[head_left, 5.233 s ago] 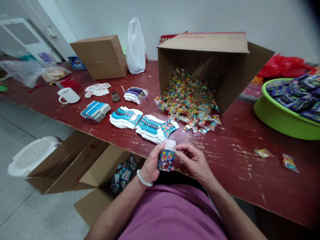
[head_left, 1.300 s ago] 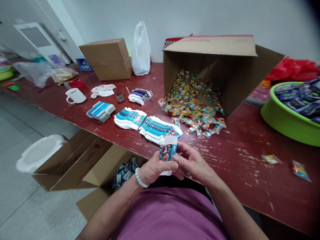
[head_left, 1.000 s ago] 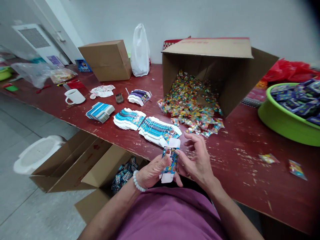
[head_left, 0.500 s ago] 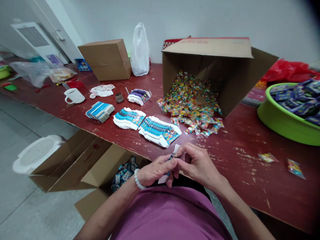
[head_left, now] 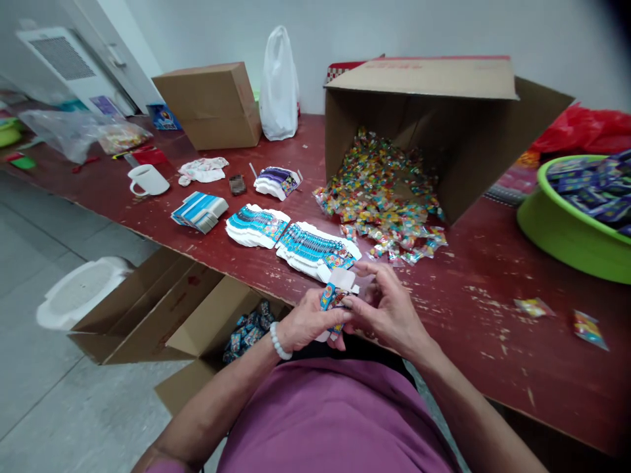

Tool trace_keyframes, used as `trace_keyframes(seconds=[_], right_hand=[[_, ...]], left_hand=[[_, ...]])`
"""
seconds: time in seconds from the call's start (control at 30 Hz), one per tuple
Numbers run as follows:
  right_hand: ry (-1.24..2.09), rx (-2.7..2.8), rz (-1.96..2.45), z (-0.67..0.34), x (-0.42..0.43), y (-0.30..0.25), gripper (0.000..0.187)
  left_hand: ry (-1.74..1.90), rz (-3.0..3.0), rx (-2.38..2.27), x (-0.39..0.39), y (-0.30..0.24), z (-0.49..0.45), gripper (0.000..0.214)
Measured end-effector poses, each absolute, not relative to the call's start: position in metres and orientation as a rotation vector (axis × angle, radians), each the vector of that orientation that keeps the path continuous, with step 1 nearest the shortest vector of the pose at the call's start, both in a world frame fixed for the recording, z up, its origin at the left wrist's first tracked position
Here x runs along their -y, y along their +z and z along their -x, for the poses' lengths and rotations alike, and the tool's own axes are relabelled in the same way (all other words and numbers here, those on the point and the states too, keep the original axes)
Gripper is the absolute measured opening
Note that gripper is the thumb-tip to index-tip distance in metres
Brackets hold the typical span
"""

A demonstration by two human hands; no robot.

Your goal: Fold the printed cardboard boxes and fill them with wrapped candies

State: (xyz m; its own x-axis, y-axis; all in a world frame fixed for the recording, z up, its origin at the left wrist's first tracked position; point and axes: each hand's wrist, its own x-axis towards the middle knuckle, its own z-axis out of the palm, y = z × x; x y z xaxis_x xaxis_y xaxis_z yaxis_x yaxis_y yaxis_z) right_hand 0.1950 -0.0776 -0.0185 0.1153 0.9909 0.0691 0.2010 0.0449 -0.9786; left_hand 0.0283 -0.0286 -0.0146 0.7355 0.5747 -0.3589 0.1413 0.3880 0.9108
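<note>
One head-worn view — forward and down over the table [head_left: 493, 263].

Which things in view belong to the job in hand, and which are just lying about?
Likely in the job:
small blue carton, in the left hand, right hand at it
two fanned stacks of flat cartons
wrapped candies spilling from the large open box
blue packs in the lower box

Probably lying about:
white mug
crumpled cloth
white plastic bag

The left forearm [head_left: 221, 391] slanted in from the lower left, the left hand [head_left: 306, 322] closed just below centre, its thumb [head_left: 338, 318] pointing right. From the lower right, the right forearm [head_left: 468, 394] met it, the right hand [head_left: 394, 312] turned inward, index finger [head_left: 375, 269] and thumb spread apart.
</note>
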Motion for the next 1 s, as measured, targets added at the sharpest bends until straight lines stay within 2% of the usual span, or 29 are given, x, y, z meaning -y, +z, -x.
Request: trace_keyframes(seconds=[0.1, 0.17, 0.27, 0.37, 0.4, 0.5, 0.53, 0.77, 0.87, 1.0], right_hand=[[1.169, 1.233, 1.331, -0.189, 0.078, -0.028, 0.028], [1.08, 1.24, 1.342, -0.19, 0.078, -0.031, 0.034], [0.891, 1.235, 1.422, -0.197, 0.075, -0.031, 0.034], [1.011, 1.187, 1.395, -0.198, 0.073, -0.033, 0.027], [1.067, 1.13, 1.352, -0.196, 0.073, -0.034, 0.029], [1.148, 0.87, 1.229, -0.184, 0.076, -0.038, 0.056], [1.142, 0.814, 1.205, -0.18, 0.078, -0.04, 0.059], [0.957, 0.933, 1.223, -0.179, 0.081, -0.045, 0.024], [0.996, 0.953, 1.293, -0.192, 0.076, -0.048, 0.024], [1.168, 0.881, 1.237, -0.202, 0.069, -0.044, 0.028]], left_hand=[[0.38, -1.151, -0.767, 0.033, -0.021, -0.031, 0.039], [0.429, -1.229, -0.784, 0.033, -0.024, -0.031, 0.036], [0.574, -1.339, -0.819, 0.033, -0.025, -0.027, 0.032], [0.728, -1.239, -0.851, 0.036, -0.024, -0.027, 0.04], [0.762, -1.197, -0.855, 0.039, -0.024, -0.028, 0.046], [0.863, -1.146, -0.867, 0.046, -0.023, -0.032, 0.066], [0.891, -1.147, -0.866, 0.047, -0.023, -0.033, 0.067], [0.845, -1.227, -0.882, 0.043, -0.024, -0.03, 0.044], [0.784, -1.215, -0.875, 0.04, -0.023, -0.029, 0.032], [0.747, -1.182, -0.896, 0.038, -0.025, -0.03, 0.028]])
